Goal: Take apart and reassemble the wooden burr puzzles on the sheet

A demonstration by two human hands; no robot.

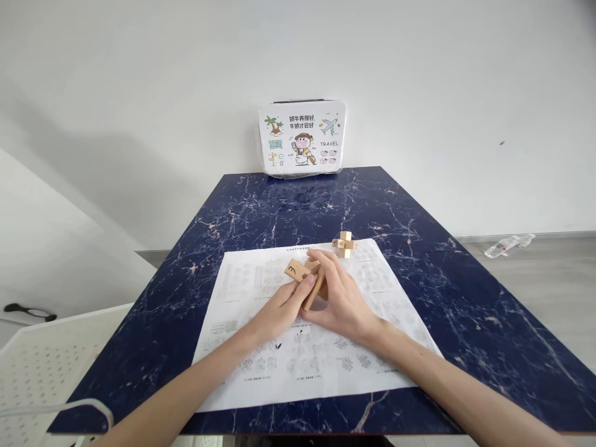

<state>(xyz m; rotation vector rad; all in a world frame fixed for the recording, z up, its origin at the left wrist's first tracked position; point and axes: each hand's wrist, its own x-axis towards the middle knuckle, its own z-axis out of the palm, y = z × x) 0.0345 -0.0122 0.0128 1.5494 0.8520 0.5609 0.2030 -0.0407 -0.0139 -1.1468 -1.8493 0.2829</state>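
Note:
Both hands are closed around a wooden burr puzzle (pixel 297 270) made of interlocking bars, held over the printed sheet. One bar end, facing up and left, bears a dark handwritten mark. My left hand (pixel 282 307) grips the puzzle from the left, its thumb pressed on the bars. From the right, my right hand (pixel 344 298) curls round it, fingers over the top and thumb below. Part of the puzzle is hidden by the fingers. A smaller, paler wooden burr puzzle (pixel 345 244) stands assembled at the sheet's top edge, beyond my right hand.
The white instruction sheet (pixel 223 366), printed with diagrams, lies on a dark blue marbled table (pixel 298 211). A white cartoon-printed case (pixel 302 138) leans against the wall at the far end. A white perforated surface (pixel 51 366) with a cable (pixel 88 403) is at left. A clear bottle (pixel 508 246) lies on the floor.

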